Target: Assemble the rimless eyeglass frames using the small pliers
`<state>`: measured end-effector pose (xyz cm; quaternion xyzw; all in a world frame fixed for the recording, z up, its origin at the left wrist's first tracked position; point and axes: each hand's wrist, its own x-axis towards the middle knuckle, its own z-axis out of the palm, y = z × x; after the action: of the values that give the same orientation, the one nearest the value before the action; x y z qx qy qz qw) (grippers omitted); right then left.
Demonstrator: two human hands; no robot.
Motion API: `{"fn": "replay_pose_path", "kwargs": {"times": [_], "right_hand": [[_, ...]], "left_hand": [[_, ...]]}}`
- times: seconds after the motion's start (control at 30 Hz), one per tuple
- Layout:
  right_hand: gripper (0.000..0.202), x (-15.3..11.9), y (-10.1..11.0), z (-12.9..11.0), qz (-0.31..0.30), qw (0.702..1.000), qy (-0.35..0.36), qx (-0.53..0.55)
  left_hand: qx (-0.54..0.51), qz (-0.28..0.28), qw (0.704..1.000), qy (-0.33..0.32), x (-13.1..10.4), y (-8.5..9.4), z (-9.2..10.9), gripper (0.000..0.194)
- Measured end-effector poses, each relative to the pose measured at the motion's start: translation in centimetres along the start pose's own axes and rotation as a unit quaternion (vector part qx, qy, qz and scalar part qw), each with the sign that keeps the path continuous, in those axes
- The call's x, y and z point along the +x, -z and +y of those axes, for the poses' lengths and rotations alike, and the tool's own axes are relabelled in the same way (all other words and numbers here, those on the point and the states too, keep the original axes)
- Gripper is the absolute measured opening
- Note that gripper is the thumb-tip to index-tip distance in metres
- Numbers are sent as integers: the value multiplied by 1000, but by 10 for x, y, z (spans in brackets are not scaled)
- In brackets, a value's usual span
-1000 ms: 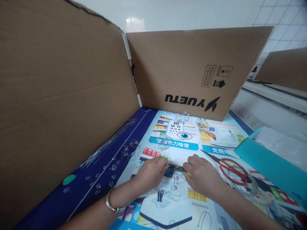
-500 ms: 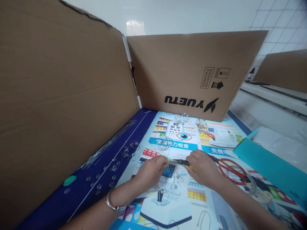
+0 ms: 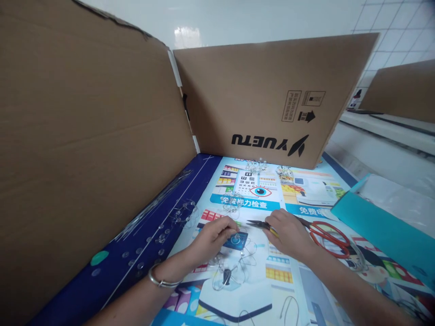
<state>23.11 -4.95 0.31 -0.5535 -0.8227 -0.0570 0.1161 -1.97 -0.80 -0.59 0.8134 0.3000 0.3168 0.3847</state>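
Left hand (image 3: pixel 220 235) pinched closed on beaded wire (image 3: pixel 242 254), over our printed tabletop (image 3: pixel 234 301); right hand (image 3: pixel 287 233) wrapped round pliers (image 3: pixel 260 224), tips parted. We read upside-down "YUETU" on cardboard (image 3: pixel 251 95), "免费视力检查" beneath eye chart (image 3: pixel 247 179).

The cardboard (image 3: pixel 102 113) at ten o'clock is plain brown; the panel (image 3: pixel 258 81) at one, brown with black lettering. The pliers (image 3: pixel 260 224) show yellow and black at five, the scissors (image 3: pixel 329 240) orange-red handles at four. White tiles (image 3: pixel 408 40) at two carry dark grid lines.
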Motion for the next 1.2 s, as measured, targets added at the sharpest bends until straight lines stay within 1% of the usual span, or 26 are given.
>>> {"fn": "replay_pose_path", "kwargs": {"times": [0.17, 0.33, 0.7, 0.87, 1.03, 1.2], "right_hand": [[21, 1, 0, 0, -1, 1000, -1, 4], [22, 0, -3, 1, -1, 1000, -2, 7], [22, 1, -3, 0, -2, 1000, -2, 7], [22, 1, -4, 0, -2, 1000, -7, 5], [23, 1, -5, 1, -2, 1000, -7, 4], [23, 2, -5, 2, -6, 1000, -3, 4]], "left_hand": [[-36, -9, 999, 24, 0, 1, 4, 15], [-58, -18, 998, 23, 0, 2, 4, 13], [-41, -36, 998, 22, 0, 3, 2, 15], [-6, -39, 999, 16, 0, 2, 5, 14], [65, -27, 997, -23, -3, -1, 2, 12], [142, -23, 988, -50, -5, -3, 0, 12]]}}
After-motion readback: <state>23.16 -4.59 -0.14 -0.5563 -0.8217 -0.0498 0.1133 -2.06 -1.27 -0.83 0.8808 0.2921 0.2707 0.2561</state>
